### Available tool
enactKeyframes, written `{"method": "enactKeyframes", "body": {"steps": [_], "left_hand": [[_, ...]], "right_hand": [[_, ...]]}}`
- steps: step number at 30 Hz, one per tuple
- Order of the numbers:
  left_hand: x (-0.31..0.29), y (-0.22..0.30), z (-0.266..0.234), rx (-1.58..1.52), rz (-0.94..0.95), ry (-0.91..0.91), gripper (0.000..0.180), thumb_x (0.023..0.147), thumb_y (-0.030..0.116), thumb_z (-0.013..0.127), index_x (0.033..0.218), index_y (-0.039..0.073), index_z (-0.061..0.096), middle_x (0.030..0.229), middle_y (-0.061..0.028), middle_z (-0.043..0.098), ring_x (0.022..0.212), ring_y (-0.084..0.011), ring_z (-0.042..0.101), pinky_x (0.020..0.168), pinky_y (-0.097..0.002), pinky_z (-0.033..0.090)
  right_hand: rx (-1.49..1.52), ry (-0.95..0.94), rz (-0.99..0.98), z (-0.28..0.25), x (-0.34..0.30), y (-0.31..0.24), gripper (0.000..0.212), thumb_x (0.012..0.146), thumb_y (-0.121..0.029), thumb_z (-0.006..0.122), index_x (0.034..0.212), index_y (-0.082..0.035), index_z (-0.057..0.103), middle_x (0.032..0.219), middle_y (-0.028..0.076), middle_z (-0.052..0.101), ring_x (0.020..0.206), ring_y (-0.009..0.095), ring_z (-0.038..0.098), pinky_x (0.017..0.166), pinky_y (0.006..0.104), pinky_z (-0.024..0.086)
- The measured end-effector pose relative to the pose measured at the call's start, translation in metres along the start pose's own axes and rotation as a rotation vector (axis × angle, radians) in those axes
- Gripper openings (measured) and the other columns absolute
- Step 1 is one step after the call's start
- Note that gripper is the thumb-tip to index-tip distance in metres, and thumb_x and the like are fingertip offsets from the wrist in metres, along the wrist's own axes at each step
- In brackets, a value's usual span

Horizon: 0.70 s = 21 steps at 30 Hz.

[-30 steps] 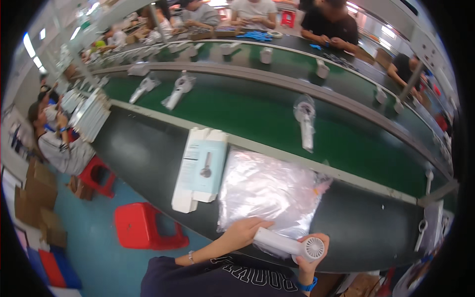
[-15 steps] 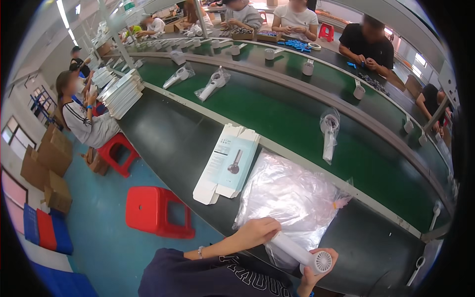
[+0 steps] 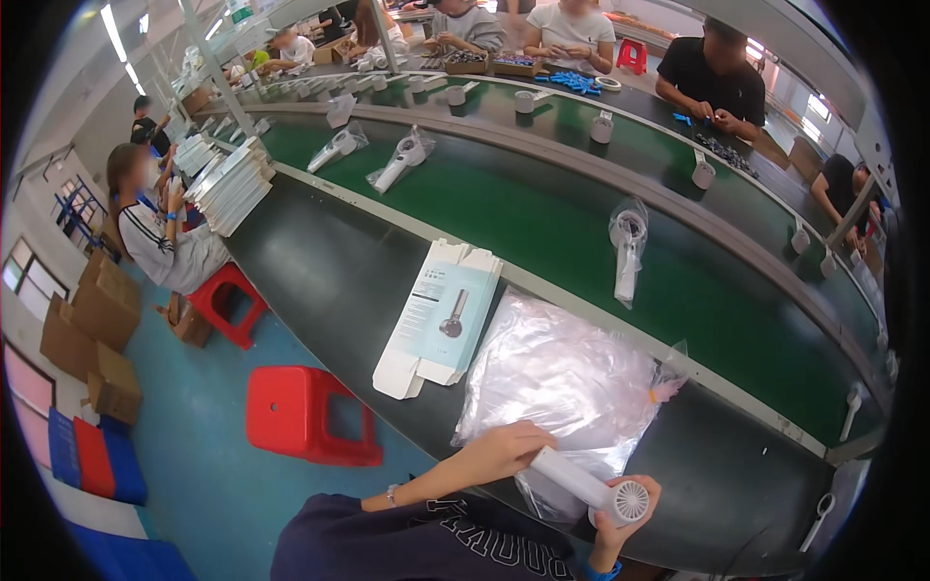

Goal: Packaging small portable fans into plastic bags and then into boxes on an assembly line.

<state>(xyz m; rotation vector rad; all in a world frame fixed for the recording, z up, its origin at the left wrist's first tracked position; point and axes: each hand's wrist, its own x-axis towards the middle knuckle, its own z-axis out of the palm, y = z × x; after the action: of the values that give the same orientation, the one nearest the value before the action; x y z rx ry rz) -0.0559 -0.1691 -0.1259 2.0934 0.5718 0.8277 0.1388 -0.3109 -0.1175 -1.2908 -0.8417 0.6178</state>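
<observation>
Fan (image 3: 572,477), white and handheld, sits at the frame's lower centre-right, its round head grasped by the right hand (image 3: 613,538). The left hand (image 3: 523,445) is at the handle's end; whether it pinches, I cannot tell. A loosened right grip could drop it off the tabletop (image 3: 722,426) edge.

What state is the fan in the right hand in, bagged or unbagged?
Unbagged: the white fan in the right hand shows no clear film around it, unlike a bagged fan on the green belt.
</observation>
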Motion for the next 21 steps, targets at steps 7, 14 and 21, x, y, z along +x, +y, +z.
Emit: {"method": "enactKeyframes", "body": {"steps": [7,14,21], "left_hand": [[0.001,0.006,-0.004,0.013,-0.041,-0.086,0.04,0.078,-0.005,0.06,0.116,0.005,0.058,0.113,-0.0091,0.061,0.104,-0.0282,0.058,0.089,-0.0342,0.048],[-0.003,0.009,-0.009,0.029,-0.149,-0.048,0.025,0.08,-0.001,0.061,0.105,0.004,0.06,0.098,-0.0113,0.062,0.091,-0.0286,0.061,0.079,-0.0354,0.049],[-0.005,0.014,-0.009,0.172,-0.129,0.051,0.009,0.08,0.002,0.064,0.081,0.004,0.055,0.078,-0.0084,0.063,0.068,-0.0265,0.062,0.061,-0.0343,0.05]], "right_hand": [[0.004,0.007,-0.006,-0.002,0.001,0.007,0.071,0.058,-0.028,0.078,0.111,0.0,0.041,0.086,0.013,0.06,0.077,0.018,0.058,0.075,0.0296,0.046],[0.012,0.013,0.026,0.004,0.001,-0.001,0.072,0.059,-0.028,0.079,0.113,0.0,0.041,0.087,0.013,0.061,0.079,0.019,0.059,0.076,0.0298,0.046],[0.012,0.034,0.019,0.001,-0.005,-0.003,0.071,0.06,-0.027,0.078,0.115,-0.001,0.04,0.088,0.013,0.06,0.08,0.019,0.058,0.077,0.0305,0.046]]}}
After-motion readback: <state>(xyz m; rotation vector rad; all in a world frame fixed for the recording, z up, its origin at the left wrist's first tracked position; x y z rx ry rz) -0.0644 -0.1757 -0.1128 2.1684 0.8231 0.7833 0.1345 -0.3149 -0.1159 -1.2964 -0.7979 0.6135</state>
